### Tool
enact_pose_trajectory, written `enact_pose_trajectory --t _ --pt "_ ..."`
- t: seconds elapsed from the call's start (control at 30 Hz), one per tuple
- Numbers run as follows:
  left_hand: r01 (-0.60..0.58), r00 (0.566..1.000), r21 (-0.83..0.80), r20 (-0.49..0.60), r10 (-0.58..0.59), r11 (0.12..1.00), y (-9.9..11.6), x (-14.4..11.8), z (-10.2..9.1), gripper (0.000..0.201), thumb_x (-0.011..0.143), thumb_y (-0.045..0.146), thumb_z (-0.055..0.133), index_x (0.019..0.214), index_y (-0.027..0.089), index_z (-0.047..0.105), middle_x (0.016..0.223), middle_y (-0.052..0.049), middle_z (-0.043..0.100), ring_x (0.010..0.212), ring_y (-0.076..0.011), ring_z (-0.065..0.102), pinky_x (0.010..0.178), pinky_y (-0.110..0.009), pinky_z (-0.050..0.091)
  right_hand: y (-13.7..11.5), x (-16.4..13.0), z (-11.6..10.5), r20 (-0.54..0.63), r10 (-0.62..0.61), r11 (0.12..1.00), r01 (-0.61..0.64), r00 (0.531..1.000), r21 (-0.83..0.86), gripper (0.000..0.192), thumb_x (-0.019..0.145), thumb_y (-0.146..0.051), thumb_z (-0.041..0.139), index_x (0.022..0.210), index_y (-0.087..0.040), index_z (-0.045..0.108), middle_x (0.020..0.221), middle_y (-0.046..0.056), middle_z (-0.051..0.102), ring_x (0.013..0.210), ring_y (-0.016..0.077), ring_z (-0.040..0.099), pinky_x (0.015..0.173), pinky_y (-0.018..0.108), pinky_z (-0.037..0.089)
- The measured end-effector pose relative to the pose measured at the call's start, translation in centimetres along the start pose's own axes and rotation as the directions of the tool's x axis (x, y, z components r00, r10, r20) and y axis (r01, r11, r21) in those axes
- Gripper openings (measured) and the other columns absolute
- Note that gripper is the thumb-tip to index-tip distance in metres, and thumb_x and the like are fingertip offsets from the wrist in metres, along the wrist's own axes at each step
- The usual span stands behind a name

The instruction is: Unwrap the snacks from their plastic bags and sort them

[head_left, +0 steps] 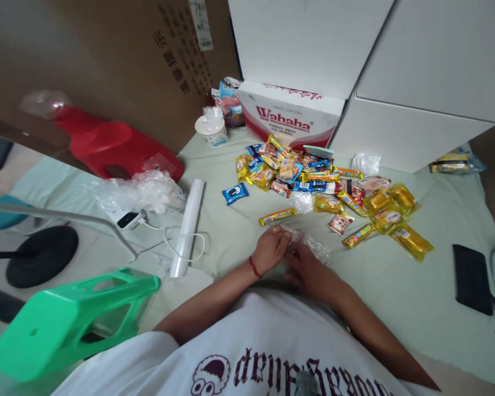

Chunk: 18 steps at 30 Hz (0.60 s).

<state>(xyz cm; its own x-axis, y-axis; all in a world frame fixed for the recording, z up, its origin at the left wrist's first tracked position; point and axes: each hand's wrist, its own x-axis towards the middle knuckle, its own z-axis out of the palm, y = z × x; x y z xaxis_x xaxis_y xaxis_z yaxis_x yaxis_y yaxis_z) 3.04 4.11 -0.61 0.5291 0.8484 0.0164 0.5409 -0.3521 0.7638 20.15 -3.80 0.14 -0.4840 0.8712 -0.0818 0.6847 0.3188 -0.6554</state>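
My left hand (271,248) and my right hand (306,264) meet just in front of my chest, both gripping a clear crinkled plastic bag (313,245) low over the pale green sheet (396,286). A red string circles my left wrist. Just beyond the hands lies a long yellow snack bar (277,216). Farther back spreads a pile of wrapped snacks (305,173), with yellow packets (390,212) at its right side and a blue packet (235,193) lying apart at its left.
A Wahaha carton (291,113) and white boxes (412,77) stand behind the pile. A paper cup (212,129), a roll of bags (187,225), a red stool (115,146), a green stool (72,316) and a stand base (41,256) are at left. A black phone (472,278) lies right.
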Motion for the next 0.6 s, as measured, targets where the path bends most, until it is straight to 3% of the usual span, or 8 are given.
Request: enact_pose_trajectory --t 0.07,0.1,0.2,0.23,0.3,0.4,0.5,0.6 --pt "0.012 1.0 0.11 0.005 -0.013 0.994 -0.2 0.3 0.7 0.036 0.103 0.026 0.043 0.084 0.02 0.074 0.091 -0.007 0.07 0.094 -0.0221 0.063 0.09 -0.037 0.05 1.1 -1.3 -0.4 -0.165 0.086 0.996 -0.079 0.982 0.053 0.041 0.102 -0.027 0.047 0.141 -0.025 0.061 0.133 0.014 0.06 0.124 0.027 0.056 0.107 0.045 0.049" --pt "0.019 1.0 0.154 -0.009 -0.018 0.988 -0.3 0.4 1.0 0.03 0.101 0.025 0.048 0.086 0.021 0.074 0.091 -0.007 0.069 0.095 -0.0229 0.062 0.09 -0.038 0.049 1.7 -1.8 -0.6 -0.277 0.182 0.983 -0.179 0.943 0.036 0.041 0.104 -0.027 0.043 0.139 -0.024 0.063 0.126 0.014 0.062 0.119 0.0274 0.057 0.104 0.045 0.05" --pt "0.114 0.984 0.247 -0.164 -0.075 0.962 -0.4 0.5 1.8 0.019 0.093 0.029 0.063 0.108 0.02 0.072 0.107 -0.01 0.066 0.108 -0.0279 0.058 0.096 -0.042 0.048 2.8 -2.3 -0.7 -0.518 0.415 0.846 -0.526 0.748 -0.083 0.042 0.099 -0.032 0.053 0.137 -0.017 0.063 0.126 0.02 0.058 0.118 0.0355 0.051 0.1 0.054 0.047" --pt "0.176 0.966 0.274 -0.23 -0.113 0.945 -0.5 0.5 1.9 0.03 0.09 0.034 0.069 0.115 0.018 0.069 0.114 -0.013 0.064 0.112 -0.0305 0.056 0.098 -0.045 0.047 2.9 -2.3 -0.6 -0.528 0.441 0.805 -0.58 0.726 -0.126 0.042 0.096 -0.033 0.059 0.134 -0.016 0.064 0.129 0.021 0.057 0.119 0.0376 0.049 0.099 0.055 0.046" --pt "0.282 0.938 0.333 -0.293 -0.186 0.9 -0.5 0.5 1.9 0.049 0.082 0.045 0.077 0.119 0.015 0.065 0.121 -0.017 0.06 0.115 -0.0356 0.053 0.097 -0.051 0.047 2.7 -2.1 -0.4 -0.492 0.463 0.775 -0.606 0.737 -0.178 0.029 0.094 -0.031 0.062 0.119 -0.018 0.07 0.131 0.02 0.057 0.12 0.038 0.047 0.099 0.054 0.044" --pt "0.306 0.948 0.419 -0.221 -0.23 0.855 -0.1 0.3 1.8 0.042 0.082 0.054 0.076 0.102 0.018 0.067 0.114 -0.017 0.06 0.111 -0.0381 0.052 0.09 -0.052 0.048 1.8 -1.7 -0.3 -0.396 0.509 0.81 -0.581 0.764 -0.079 0.019 0.097 -0.027 0.053 0.098 -0.02 0.071 0.119 0.016 0.062 0.108 0.0311 0.055 0.091 0.043 0.047" --pt "0.209 0.975 0.441 -0.168 -0.148 0.873 1.3 -0.1 2.0 0.03 0.088 0.047 0.07 0.099 0.02 0.065 0.109 -0.014 0.062 0.107 -0.0345 0.054 0.087 -0.048 0.047 1.0 -1.1 -0.2 -0.289 0.552 0.829 -0.479 0.782 0.288 0.028 0.102 -0.036 0.043 0.099 -0.021 0.067 0.091 0.007 0.066 0.086 0.0231 0.06 0.078 0.034 0.049" --pt "-0.005 0.997 0.43 -0.072 0.04 0.903 3.0 -0.5 2.6 0.018 0.097 0.03 0.055 0.109 0.02 0.065 0.108 -0.015 0.065 0.104 -0.0312 0.057 0.088 -0.047 0.046 0.9 -0.6 0.3 -0.282 0.553 0.723 -0.283 0.784 0.63 0.04 0.104 -0.048 0.035 0.104 -0.022 0.066 0.09 0.006 0.069 0.086 0.0216 0.063 0.08 0.032 0.052"
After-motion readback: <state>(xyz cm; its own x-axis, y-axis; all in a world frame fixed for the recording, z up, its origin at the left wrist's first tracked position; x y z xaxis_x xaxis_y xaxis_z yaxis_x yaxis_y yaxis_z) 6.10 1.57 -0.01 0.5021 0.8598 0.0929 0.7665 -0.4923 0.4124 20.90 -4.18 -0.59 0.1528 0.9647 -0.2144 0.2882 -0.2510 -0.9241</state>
